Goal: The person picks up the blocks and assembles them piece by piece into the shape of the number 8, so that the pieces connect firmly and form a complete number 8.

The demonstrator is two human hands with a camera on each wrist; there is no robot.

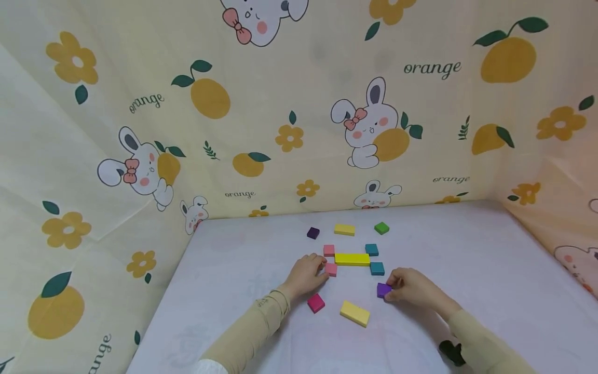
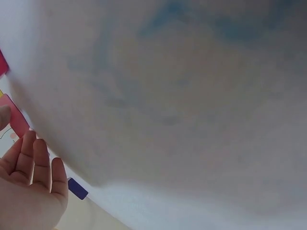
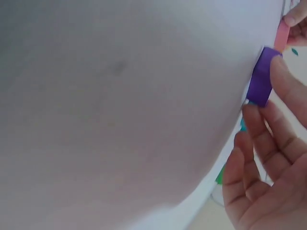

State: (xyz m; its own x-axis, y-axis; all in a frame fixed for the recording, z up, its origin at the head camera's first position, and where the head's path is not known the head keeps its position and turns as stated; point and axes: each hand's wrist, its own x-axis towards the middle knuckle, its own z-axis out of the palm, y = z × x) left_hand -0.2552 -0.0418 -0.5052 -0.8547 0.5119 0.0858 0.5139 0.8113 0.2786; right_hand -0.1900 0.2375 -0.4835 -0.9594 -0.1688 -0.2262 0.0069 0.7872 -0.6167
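Observation:
My right hand (image 1: 413, 288) pinches a purple block (image 1: 383, 290) between thumb and fingers, just in front of the arrangement's right side. The same purple block (image 3: 262, 76) shows large in the right wrist view. On the other side, my left hand (image 1: 306, 275) holds the nearer pink block (image 1: 331, 269) with thumb and index finger; its other fingers are loosely bent. A second pink block (image 1: 329, 250) lies just behind that one. Both sit at the left end of a long yellow block (image 1: 352, 259). Two teal blocks (image 1: 377, 268) flank its right end.
Nearer me lie a magenta block (image 1: 316, 303) and a pale yellow block (image 1: 355, 314). Along the back are a dark purple block (image 1: 313, 233), another yellow block (image 1: 344, 230) and a green block (image 1: 381, 228). A printed curtain (image 1: 289, 88) stands behind the white table (image 1: 224, 270).

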